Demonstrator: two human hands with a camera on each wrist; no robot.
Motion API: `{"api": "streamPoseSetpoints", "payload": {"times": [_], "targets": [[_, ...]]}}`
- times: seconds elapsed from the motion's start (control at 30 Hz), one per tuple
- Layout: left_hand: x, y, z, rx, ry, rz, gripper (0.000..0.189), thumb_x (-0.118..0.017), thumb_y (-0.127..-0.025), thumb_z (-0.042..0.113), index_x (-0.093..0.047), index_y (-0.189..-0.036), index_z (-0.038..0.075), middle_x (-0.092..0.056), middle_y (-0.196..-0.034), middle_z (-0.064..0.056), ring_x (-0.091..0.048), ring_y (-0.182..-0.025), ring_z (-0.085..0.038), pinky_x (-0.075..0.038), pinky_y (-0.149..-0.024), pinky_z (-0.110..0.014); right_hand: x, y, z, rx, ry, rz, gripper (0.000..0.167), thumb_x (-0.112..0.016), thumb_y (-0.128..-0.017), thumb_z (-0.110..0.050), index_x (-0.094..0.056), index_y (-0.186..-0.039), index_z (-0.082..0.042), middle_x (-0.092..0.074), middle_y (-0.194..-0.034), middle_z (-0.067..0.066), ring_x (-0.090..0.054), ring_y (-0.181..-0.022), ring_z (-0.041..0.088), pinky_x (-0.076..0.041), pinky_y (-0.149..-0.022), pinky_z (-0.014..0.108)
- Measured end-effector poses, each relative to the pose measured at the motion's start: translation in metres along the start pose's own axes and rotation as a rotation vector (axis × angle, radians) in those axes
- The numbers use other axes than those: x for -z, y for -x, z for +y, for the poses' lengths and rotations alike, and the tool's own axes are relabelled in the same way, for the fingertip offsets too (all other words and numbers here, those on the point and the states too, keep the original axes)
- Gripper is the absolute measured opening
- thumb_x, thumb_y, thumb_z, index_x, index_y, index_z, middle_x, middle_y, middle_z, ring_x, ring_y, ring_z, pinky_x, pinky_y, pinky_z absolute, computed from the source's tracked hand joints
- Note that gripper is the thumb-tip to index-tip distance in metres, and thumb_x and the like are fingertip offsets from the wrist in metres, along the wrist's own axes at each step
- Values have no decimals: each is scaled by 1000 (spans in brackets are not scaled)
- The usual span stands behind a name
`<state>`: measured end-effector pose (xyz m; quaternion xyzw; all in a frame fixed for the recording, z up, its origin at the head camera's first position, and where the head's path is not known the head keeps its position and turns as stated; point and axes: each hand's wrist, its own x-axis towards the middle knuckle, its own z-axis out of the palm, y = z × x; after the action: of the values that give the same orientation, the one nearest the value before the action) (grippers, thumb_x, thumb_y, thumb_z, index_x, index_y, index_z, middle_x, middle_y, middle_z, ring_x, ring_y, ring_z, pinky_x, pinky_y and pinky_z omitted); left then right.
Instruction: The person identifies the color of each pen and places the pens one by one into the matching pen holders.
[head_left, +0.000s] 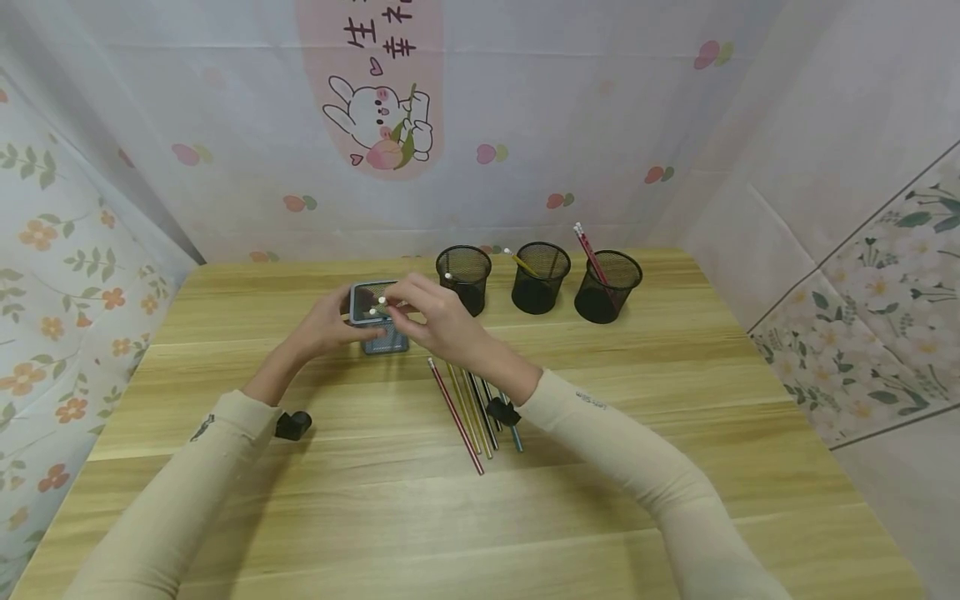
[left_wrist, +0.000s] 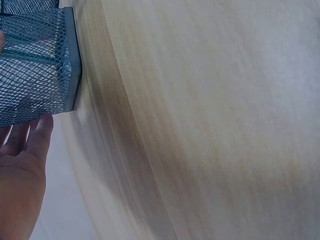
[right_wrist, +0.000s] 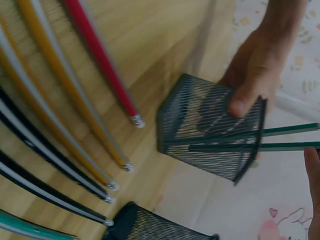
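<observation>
My left hand (head_left: 324,323) holds a square grey mesh pencil holder (head_left: 386,340) at the table's back left, thumb on its front side. In the left wrist view, fingers (left_wrist: 41,135) lie along the holder's mesh wall (left_wrist: 32,75). My right hand (head_left: 442,317) is over the holder's rim and pinches a green pencil (right_wrist: 287,147) near its top. That pencil's lower end is inside the holder. A second green pencil (right_wrist: 290,129) leans in the same holder. Both have white tips in the head view. Only part of the right hand shows in the right wrist view.
Three round black mesh holders (head_left: 463,265), (head_left: 540,279), (head_left: 606,292) stand along the back, with a white-tipped pencil, a yellow pencil and red pencils. Loose red (head_left: 455,415), yellow, black and blue-green pencils lie mid-table, partly under the right forearm.
</observation>
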<state>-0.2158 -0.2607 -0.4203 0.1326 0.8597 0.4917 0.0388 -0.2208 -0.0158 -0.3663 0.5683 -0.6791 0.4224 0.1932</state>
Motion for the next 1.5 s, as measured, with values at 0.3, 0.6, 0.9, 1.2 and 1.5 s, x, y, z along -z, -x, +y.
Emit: {"api": "streamPoseSetpoints", "payload": {"times": [0.3,0.6,0.9,1.2,1.5], "targets": [[-1,-1,-1,-4,-6,8,65,-88,-83,15,-51,-133,-3,-59,-129,-21,-55,-121,-37,-45,-101,-53,-6,8,11,-45,24,-24,12,-63,-95,8,-65,-107,7,-63,-100,13,-65,-92,21,-51,-85,17],[0,-1,-1,2,4,12,65,-88,-83,14,-50,-133,-5,-57,-133,-23,-53,-124,-40,-44,-102,-53,-7,16,15,-139,62,-60,13,-68,-94,4,-65,-106,5,-64,-102,12,-66,-95,22,-55,-85,26],[0,-1,-1,7,21,7,65,-87,-83,13,-49,-133,-5,-57,-134,-24,-53,-124,-40,-46,-100,-55,-1,22,14,-220,46,-52,16,-70,-94,1,-65,-109,5,-64,-103,12,-66,-95,22,-54,-84,22],[-1,-2,0,11,17,8,67,-87,-83,14,-49,-134,-5,-56,-136,-24,-52,-126,-41,-47,-99,-55,4,30,13,-230,29,-72,11,-68,-94,3,-66,-105,5,-63,-99,11,-65,-88,16,-56,-79,24],[0,0,0,9,7,5,66,-87,-84,15,-49,-134,-6,-56,-135,-25,-52,-127,-41,-46,-101,-54,13,35,7,-314,28,-121,9,-68,-95,0,-66,-104,2,-64,-97,7,-65,-85,14,-58,-74,27]]}}
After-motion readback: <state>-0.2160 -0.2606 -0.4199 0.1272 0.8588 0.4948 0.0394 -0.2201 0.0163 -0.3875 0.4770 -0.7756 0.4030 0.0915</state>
